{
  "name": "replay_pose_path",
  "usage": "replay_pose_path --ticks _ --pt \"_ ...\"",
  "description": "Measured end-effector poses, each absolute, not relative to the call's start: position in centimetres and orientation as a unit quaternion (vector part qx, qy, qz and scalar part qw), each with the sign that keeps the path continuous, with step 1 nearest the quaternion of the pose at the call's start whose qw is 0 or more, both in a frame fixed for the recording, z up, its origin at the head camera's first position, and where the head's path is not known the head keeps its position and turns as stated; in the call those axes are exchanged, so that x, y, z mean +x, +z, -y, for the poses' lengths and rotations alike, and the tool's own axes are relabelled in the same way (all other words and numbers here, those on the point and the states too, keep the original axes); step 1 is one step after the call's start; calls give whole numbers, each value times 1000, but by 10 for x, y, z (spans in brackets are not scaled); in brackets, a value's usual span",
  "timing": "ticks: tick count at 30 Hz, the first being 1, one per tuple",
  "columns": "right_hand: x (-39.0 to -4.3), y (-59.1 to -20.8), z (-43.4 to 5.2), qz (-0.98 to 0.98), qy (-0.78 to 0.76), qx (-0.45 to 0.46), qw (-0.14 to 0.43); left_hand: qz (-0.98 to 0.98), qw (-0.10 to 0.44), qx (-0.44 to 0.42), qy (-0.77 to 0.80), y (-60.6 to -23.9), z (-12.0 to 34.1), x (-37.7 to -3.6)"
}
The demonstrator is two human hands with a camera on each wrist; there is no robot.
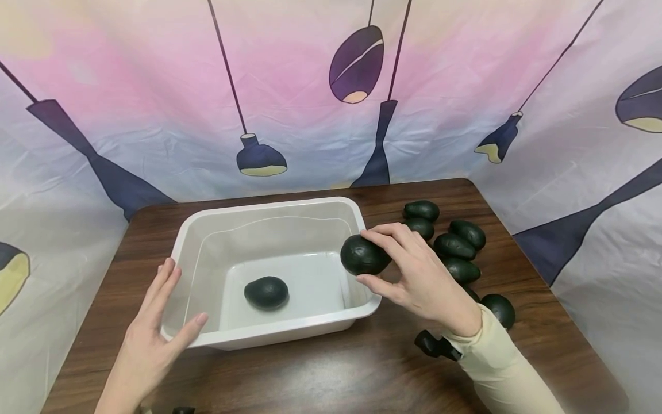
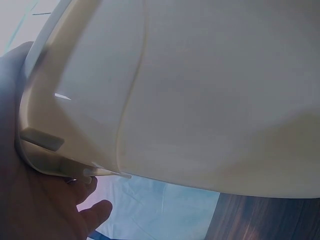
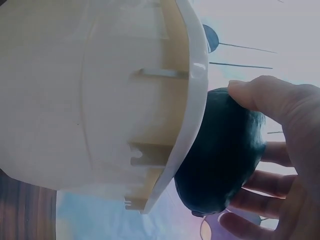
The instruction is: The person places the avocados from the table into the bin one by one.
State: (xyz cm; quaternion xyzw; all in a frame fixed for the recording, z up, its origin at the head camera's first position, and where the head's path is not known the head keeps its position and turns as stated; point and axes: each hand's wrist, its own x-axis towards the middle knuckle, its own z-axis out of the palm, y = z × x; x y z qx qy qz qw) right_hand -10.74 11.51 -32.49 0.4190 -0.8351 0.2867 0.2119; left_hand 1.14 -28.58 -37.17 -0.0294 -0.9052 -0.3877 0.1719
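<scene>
A white plastic tub stands on the brown table, with water in it and one dark green avocado lying on its bottom. My right hand holds a second avocado just above the tub's right rim, fingers and thumb curled round it. In the right wrist view that held avocado sits beside the tub's rim. My left hand rests with straight fingers against the tub's front left corner; the left wrist view shows the tub's outer wall close up.
Several more avocados lie on the table to the right of the tub. A small black object sits near my right sleeve. A printed cloth backdrop surrounds the table on three sides.
</scene>
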Motion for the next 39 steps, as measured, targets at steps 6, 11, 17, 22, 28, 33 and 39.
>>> replay_pose_path --ticks 6,11,17,22,28,33,39 --pt "-108 -324 -112 830 290 425 214 901 180 -34 -393 -372 286 10" --pt "-107 -323 -109 829 294 427 208 901 178 -34 -395 -371 286 10" --pt "-106 -322 -107 831 292 432 195 901 177 -34 -396 -371 285 9" --pt "-106 -321 -106 829 291 438 191 900 177 -35 -396 -370 286 10" --pt "-105 -320 -104 827 296 441 183 899 179 -34 -398 -369 285 10" --pt "-103 -321 -103 830 296 439 173 899 177 -33 -400 -370 285 11" --pt "-103 -322 -103 825 300 441 187 900 176 -33 -398 -372 286 11"
